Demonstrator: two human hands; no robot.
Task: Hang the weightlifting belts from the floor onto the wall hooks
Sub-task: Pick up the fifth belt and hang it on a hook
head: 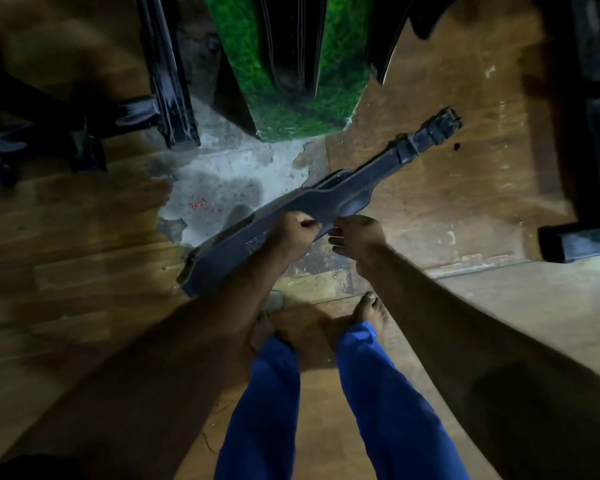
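You have one belt [312,199] lifted off the floor, below the hanging belts [291,43]; your left hand [293,233] grips its edge; your right hand [355,233] pinches it; hanging it remains.

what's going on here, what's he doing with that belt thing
A person, seen from a head camera looking down, holds a dark weightlifting belt in both hands. The left hand grips its wide middle part and the right hand holds the edge right beside it. The belt runs diagonally, with the buckle end pointing up and to the right. Dark belts already hang against the green wall ahead. The person stands barefoot on the wooden floor. No hook is visible in this view.
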